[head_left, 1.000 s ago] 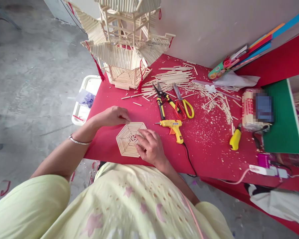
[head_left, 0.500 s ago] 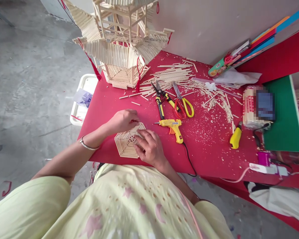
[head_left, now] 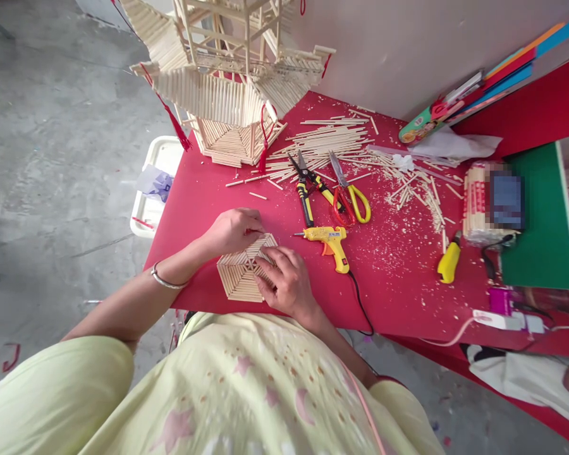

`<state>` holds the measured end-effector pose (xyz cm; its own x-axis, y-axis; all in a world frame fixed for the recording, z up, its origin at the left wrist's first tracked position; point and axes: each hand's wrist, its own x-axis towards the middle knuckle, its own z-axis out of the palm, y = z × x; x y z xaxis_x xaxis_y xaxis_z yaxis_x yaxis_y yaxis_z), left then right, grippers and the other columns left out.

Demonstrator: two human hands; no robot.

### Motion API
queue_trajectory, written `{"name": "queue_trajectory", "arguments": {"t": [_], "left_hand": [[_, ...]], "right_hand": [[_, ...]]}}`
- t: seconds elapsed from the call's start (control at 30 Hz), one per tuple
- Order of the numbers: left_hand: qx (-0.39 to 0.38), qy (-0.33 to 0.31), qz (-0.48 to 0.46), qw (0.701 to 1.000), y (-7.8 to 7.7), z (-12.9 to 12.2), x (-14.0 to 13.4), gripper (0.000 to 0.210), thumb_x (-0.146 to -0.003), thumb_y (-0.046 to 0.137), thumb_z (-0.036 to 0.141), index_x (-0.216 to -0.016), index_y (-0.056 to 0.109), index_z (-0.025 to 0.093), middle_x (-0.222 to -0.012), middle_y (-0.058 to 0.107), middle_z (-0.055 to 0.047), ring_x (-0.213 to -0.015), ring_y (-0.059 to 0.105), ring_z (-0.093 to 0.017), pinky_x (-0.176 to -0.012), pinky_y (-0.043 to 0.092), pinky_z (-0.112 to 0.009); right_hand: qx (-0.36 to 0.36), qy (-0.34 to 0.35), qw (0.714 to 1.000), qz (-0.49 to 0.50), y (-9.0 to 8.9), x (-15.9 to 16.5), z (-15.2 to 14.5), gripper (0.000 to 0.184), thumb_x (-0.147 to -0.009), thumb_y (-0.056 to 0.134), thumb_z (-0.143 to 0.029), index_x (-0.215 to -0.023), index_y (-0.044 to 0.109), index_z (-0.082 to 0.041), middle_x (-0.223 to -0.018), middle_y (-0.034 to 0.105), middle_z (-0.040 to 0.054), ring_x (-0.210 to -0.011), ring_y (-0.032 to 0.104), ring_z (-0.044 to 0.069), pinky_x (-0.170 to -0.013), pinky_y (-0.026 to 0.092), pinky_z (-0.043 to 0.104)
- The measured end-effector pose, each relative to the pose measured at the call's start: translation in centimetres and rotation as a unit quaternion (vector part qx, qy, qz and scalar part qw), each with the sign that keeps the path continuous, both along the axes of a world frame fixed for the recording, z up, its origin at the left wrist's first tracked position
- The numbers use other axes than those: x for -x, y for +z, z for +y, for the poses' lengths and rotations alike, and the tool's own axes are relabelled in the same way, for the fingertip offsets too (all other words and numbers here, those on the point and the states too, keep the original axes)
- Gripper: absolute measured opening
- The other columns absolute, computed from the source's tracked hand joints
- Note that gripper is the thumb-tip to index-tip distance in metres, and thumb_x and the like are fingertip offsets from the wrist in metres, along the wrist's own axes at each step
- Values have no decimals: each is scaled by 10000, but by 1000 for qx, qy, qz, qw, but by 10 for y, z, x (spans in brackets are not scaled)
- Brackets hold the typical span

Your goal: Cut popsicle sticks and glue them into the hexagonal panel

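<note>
A hexagonal panel of thin wooden sticks, laid in nested rings around a small centre, lies flat at the table's front edge. My left hand is closed at the panel's upper edge, fingertips pinched together; whatever is between them is hidden. Over the panel's right side curves my right hand, thumb and fingers apart, holding it against the table. To the right lies a yellow glue gun, its nozzle pointing left towards my hands.
A tiered stick pagoda with red tassels stands at the back left. Pliers-like cutters and scissors lie behind the glue gun. Loose sticks and scraps cover the back. A yellow-handled cutter and a power strip are at right.
The view has shifted slightly. My two hands and the panel stay nearly in the same place.
</note>
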<state>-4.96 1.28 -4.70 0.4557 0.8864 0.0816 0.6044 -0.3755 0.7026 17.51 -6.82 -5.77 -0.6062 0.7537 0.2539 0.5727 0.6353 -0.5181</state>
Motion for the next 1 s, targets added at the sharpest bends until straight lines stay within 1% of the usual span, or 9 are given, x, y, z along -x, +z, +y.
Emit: {"name": "queue_trajectory", "arguments": {"t": [0.13, 0.27, 0.5, 0.7, 1.0], "left_hand": [[1, -3, -1, 1000, 0, 0, 1, 235, -915, 609, 251, -842, 825, 197, -894, 753, -58, -753, 660, -145, -675, 465, -259], [4, -10, -9, 1000, -1, 1, 2, 245, -923, 608, 274, -841, 826, 200, -888, 751, -56, -770, 668, -148, -679, 469, -257], [19, -13, -21, 1000, -5, 2, 3, 230, -898, 617, 255, -815, 826, 207, -867, 746, -49, -778, 679, -150, -681, 474, -257], [15, -8, -27, 999, -8, 2, 3, 226, -902, 621, 270, -831, 827, 210, -878, 754, -56, -802, 684, -164, -727, 499, -274], [0, -1, -25, 1000, -11, 1, 3, 219, -902, 627, 265, -832, 827, 211, -895, 763, -56, -829, 696, -170, -734, 498, -275]], "right_hand": [[-7, 1, 1000, 3, 0, 0, 0, 373, -985, 645, -322, -1337, 710, -220, -1423, 668, 106, -1305, 552, 304, -1109, 491, 508], [2, -2, 1000, 0, -1, 0, -1, 384, -982, 650, -325, -1354, 700, -240, -1435, 660, 99, -1317, 548, 309, -1113, 489, 519], [-2, 0, 1000, 3, -2, 0, -1, 386, -989, 637, -331, -1359, 695, -236, -1435, 661, 97, -1320, 549, 304, -1119, 488, 514], [-6, -2, 1000, 2, -3, 0, -1, 374, -993, 635, -336, -1341, 705, -220, -1427, 665, 100, -1320, 548, 308, -1124, 485, 514], [-1, -1, 1000, 4, -1, 0, -1, 377, -988, 639, -329, -1350, 705, -247, -1428, 666, 97, -1316, 550, 308, -1116, 490, 523]]}}
